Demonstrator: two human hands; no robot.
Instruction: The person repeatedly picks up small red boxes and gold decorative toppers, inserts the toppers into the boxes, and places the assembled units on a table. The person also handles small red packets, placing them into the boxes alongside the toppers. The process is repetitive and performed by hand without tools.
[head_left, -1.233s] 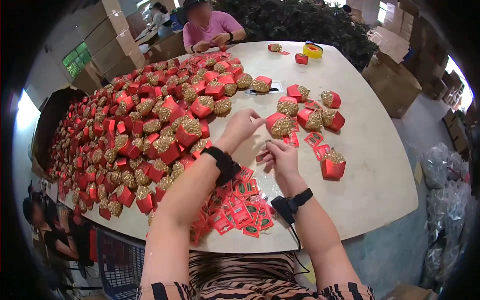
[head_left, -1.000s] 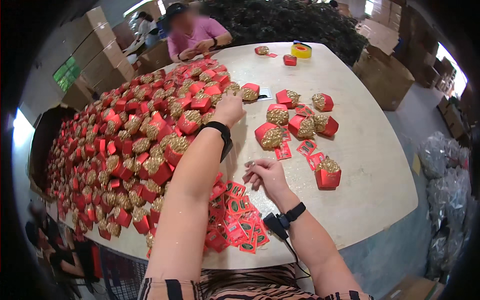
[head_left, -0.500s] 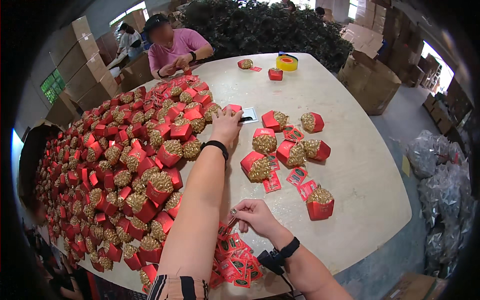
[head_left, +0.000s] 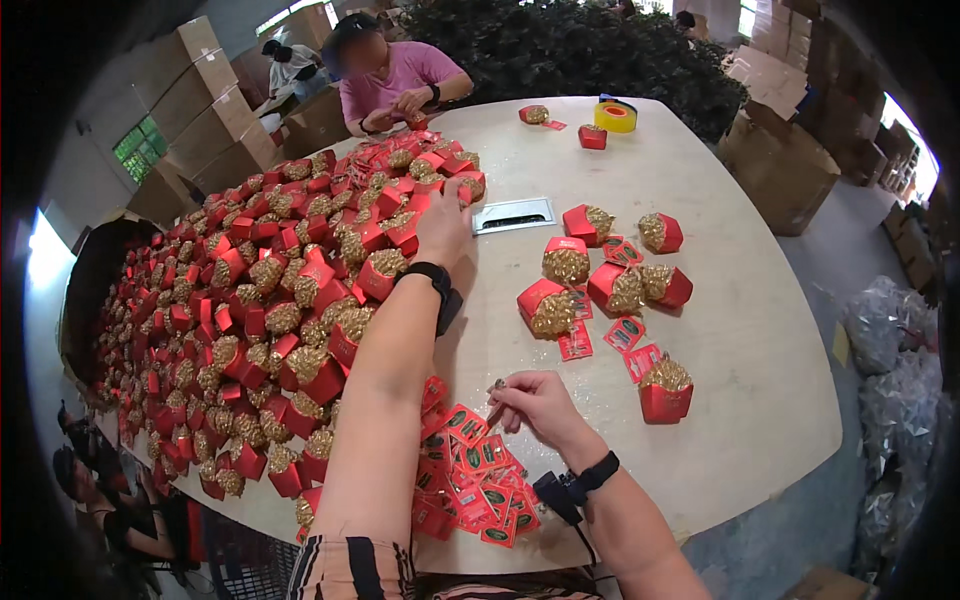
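Upper-centre left hand (head_left: 446, 222) lay at the ornament pile (head_left: 284, 318), grip indeterminable, where careless pulling risked a slide; lower-centre right hand (head_left: 537, 404) pinched a red card (head_left: 494, 414).

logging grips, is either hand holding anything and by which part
Right hand pinches what looks like a card by its upper end; left hand at the pile, hold unclear.

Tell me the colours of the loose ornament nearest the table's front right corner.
The ornament is red and glittery gold, best seen in the head view.
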